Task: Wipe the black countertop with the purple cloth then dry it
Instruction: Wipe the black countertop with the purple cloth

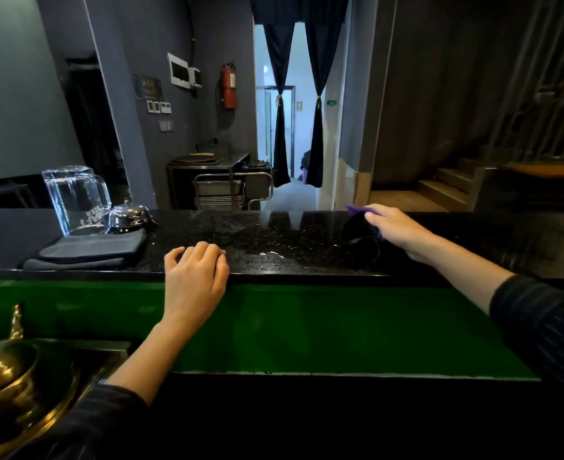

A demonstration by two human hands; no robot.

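The black countertop (274,234) runs across the middle of the head view, glossy and speckled with water drops and a small puddle near its front edge. My right hand (396,232) presses down on the purple cloth (357,210) at the right of the counter; only a purple corner shows beyond my fingers, the remainder is dark beneath my palm. My left hand (196,273) rests curled on the counter's front edge, holding nothing. A folded grey cloth (88,250) lies on the counter to the left.
Two upturned glass mugs (74,200) and a metal call bell (127,215) stand behind the grey cloth. A brass pot (11,386) sits at lower left below the green panel (307,327). Beyond the counter are a metal cart (227,190) and a curtained doorway.
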